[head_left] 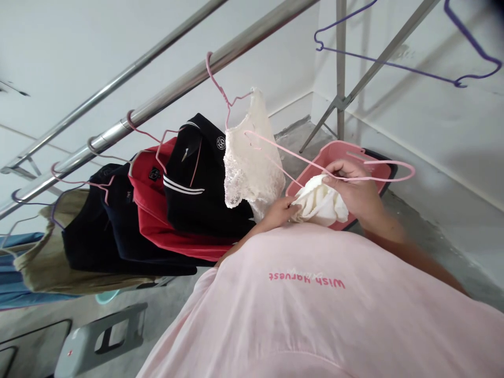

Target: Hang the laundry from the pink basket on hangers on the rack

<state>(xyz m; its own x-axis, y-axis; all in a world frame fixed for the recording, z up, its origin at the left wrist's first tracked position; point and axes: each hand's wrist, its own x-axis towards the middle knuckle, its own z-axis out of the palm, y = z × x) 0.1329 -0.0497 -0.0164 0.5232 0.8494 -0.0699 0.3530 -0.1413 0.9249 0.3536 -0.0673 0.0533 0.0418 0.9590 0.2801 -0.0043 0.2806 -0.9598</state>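
My left hand (279, 211) is closed on the edge of a bunched cream-white garment (321, 202) in front of my chest. My right hand (354, 186) pinches a pink wire hanger (289, 151) near its neck, with the fingers also against the garment. The hanger's hook points right and its arms reach left toward a white lace top (252, 152), which hangs from another pink hanger (220, 86) on the rail. Below the hands stands a pink basket (334, 152), partly hidden by the garment and my right hand. The garment's kind is unclear because it is crumpled.
A metal rail (169, 94) slants across the left, carrying a black polo shirt (197, 178), a red garment (153, 205) and several other clothes. A purple hanger (389, 64) hangs at upper right near a rack leg (340, 68). A grey stool (86, 341) stands at lower left.
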